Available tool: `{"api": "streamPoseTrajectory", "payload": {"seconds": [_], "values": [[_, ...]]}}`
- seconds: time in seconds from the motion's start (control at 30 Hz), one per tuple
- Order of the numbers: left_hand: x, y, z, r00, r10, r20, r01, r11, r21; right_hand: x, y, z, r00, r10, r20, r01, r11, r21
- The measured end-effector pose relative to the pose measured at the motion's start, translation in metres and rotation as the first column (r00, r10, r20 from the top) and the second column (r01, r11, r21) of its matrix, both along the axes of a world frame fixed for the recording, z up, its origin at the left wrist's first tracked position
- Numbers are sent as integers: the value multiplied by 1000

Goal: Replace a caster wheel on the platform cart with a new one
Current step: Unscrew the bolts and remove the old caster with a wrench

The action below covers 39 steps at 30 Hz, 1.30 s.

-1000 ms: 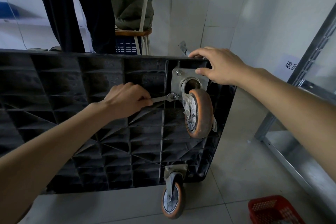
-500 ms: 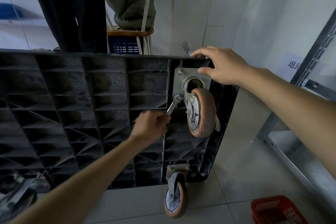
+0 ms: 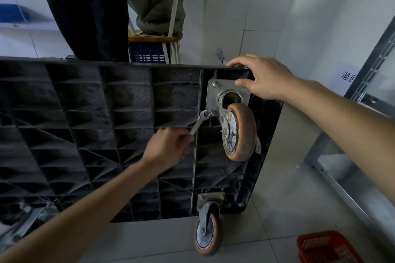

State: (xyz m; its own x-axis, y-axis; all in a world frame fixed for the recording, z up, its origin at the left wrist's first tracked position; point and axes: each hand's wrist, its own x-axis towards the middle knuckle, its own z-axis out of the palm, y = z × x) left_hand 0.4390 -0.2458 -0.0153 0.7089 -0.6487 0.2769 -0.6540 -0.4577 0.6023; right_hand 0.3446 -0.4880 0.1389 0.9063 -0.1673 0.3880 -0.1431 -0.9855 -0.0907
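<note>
The black platform cart point(image 3: 89, 134) stands on its side with its ribbed underside facing me. An orange caster wheel point(image 3: 240, 132) sits on a metal mounting plate point(image 3: 212, 96) near the cart's top right corner. My left hand point(image 3: 168, 145) grips a small open-end wrench point(image 3: 199, 123), whose jaw sits at the bolt on the plate's lower left corner. My right hand point(image 3: 263, 78) grips the cart's top edge, thumb on the plate's upper right corner. A second orange caster point(image 3: 206, 231) hangs at the cart's bottom edge.
A red plastic basket point(image 3: 327, 247) lies on the tiled floor at the bottom right. A metal shelf frame point(image 3: 350, 134) runs along the right. Behind the cart stand a person's dark trousers point(image 3: 89, 10), a white-framed chair point(image 3: 168, 28) and a blue crate point(image 3: 149, 54).
My left hand swung the wrench handle from level, pointing left, down to a lower-left slant about the bolt. My right hand kept its hold on the cart's edge.
</note>
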Motion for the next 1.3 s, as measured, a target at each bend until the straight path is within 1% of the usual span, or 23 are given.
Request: {"api": "streamPoseTrajectory", "payload": {"seconds": [0.07,0.13,0.2,0.27,0.67,0.77,0.87,0.9,0.93,1.0,1.07,1.2,1.27,1.3], "values": [[9,9,19,991,-5,133,-14,990,144,0,-1,0,1000,1,1,-1,1000,-5],[16,13,39,965,-52,257,-21,961,275,0,-1,-1,1000,2,3,-2,1000,-9],[23,12,55,941,-98,323,-20,939,343,0,-1,-1,1000,2,1,-2,1000,-5],[29,10,67,925,-124,359,-20,928,372,-1,-1,0,1000,3,1,-3,1000,6],[42,-5,114,899,-257,354,19,832,555,0,-1,-1,1000,9,-4,-9,1000,5],[42,-8,118,890,-254,378,-7,823,568,0,-2,-1,1000,16,-2,-16,1000,2],[39,-5,109,888,-206,410,-48,848,528,1,-3,-1,1000,22,1,-22,1000,-1],[37,-4,103,898,-185,400,-52,857,512,1,-3,-2,1000,22,4,-22,1000,-3],[35,-3,95,920,-168,355,-33,868,496,1,-3,-2,1000,22,7,-22,1000,-3],[30,-2,73,976,-145,161,63,901,429,0,-2,-1,1000,20,10,-20,1000,1],[25,-2,50,994,-108,-20,109,941,319,0,-2,-1,1000,22,4,-22,1000,4],[12,-12,8,977,-106,-188,124,988,90,1,-2,-1,1000,27,-1,-27,1000,-9],[0,-22,-9,940,-129,-315,122,992,-43,0,-1,-1,1000,24,-1,-24,1000,-8],[-6,-26,-15,907,-144,-395,108,988,-111,1,-1,-1,1000,24,0,-24,1000,-9]]}}
